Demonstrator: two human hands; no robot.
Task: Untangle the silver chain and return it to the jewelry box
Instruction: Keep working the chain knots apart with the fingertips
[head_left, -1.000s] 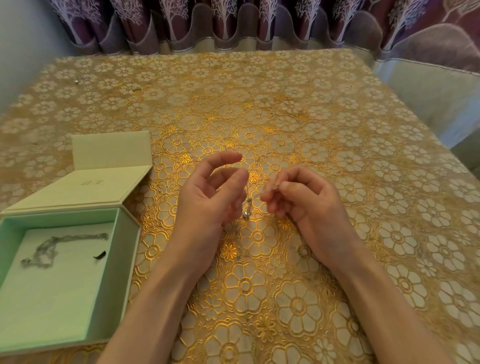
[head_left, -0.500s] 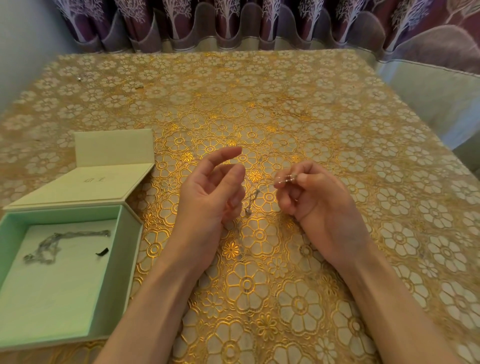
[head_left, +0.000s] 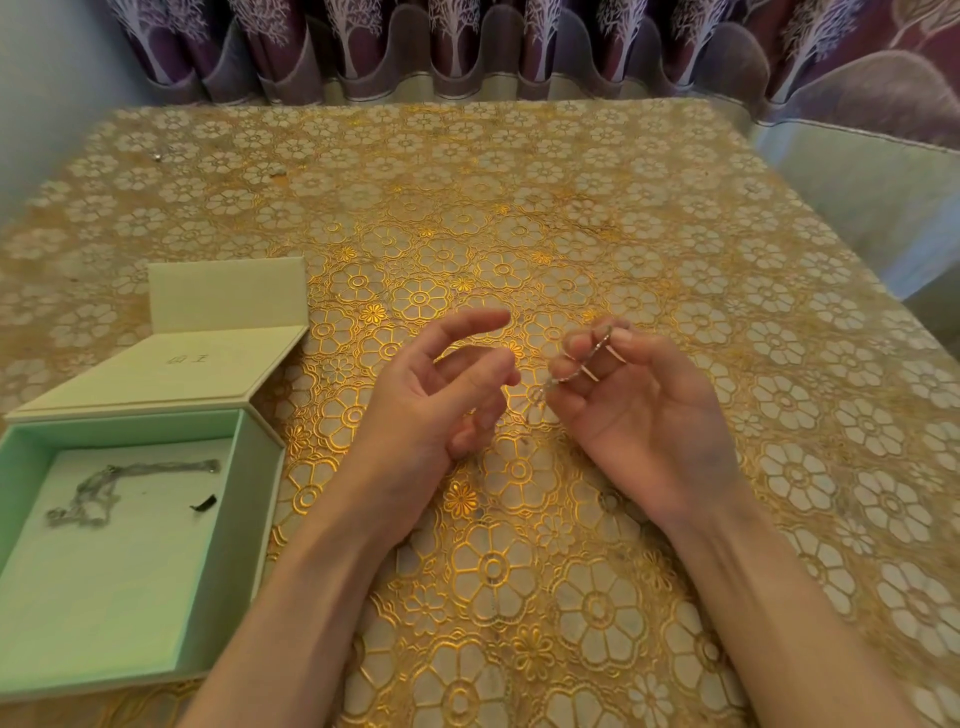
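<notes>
Chain (head_left: 582, 364) pinched in right hand (head_left: 639, 410), raised off the table for picking apart.
Left hand (head_left: 441, 400) loosely curled, holding nothing, poised at 9 o'clock of the chain. Box (head_left: 249, 467) open at far 9 o'clock (another chain inside). Links blurred; tangle impossible to judge.

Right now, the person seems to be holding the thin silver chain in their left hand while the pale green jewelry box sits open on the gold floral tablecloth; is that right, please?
Not quite: the thin silver chain is held in the right hand, draped over its curled fingers, while the left hand holds nothing. The head view shows this. The pale green jewelry box does sit open on the gold floral tablecloth.
</notes>
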